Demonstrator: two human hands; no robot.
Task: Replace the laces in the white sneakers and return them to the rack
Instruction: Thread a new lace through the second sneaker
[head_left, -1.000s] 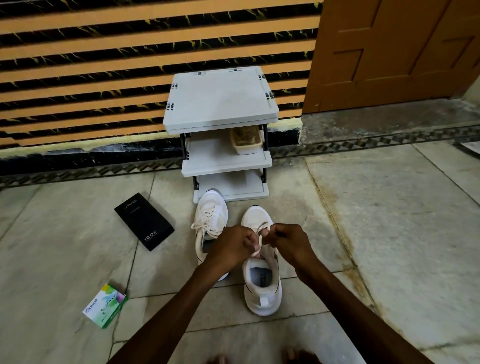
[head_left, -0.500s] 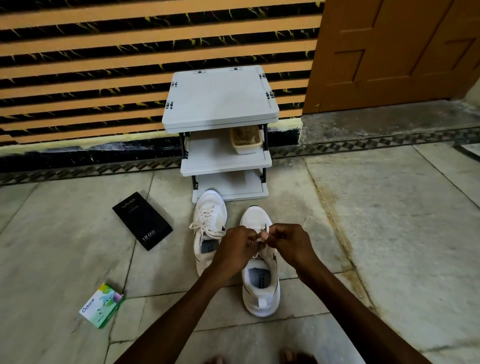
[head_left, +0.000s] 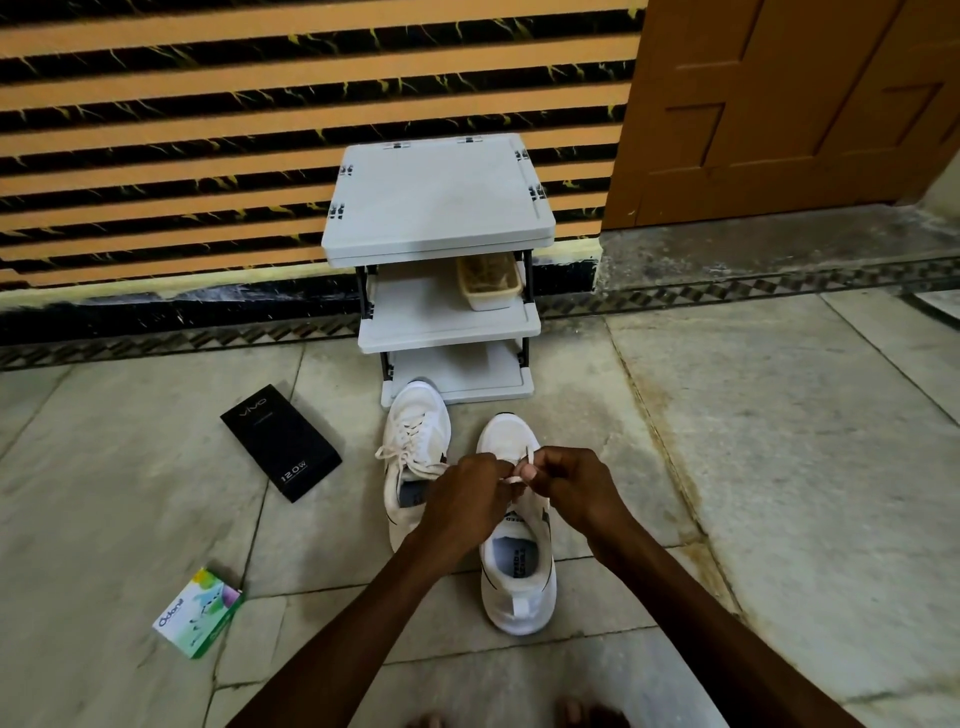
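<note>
Both the left hand (head_left: 470, 501) and right hand (head_left: 569, 486) are pinching the thin white lace (head_left: 521, 470) over the white mesh sneaker (head_left: 517, 561); uneven pulling is risking the knot slipping loose.

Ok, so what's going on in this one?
A person pinches a white lace between the left hand and right hand above the nearer sneaker, tying or threading it. The other sneaker beside it is already laced. Both stand on the floor in front of the rack, not yet on it. A black box and green box lie nearby.
</note>
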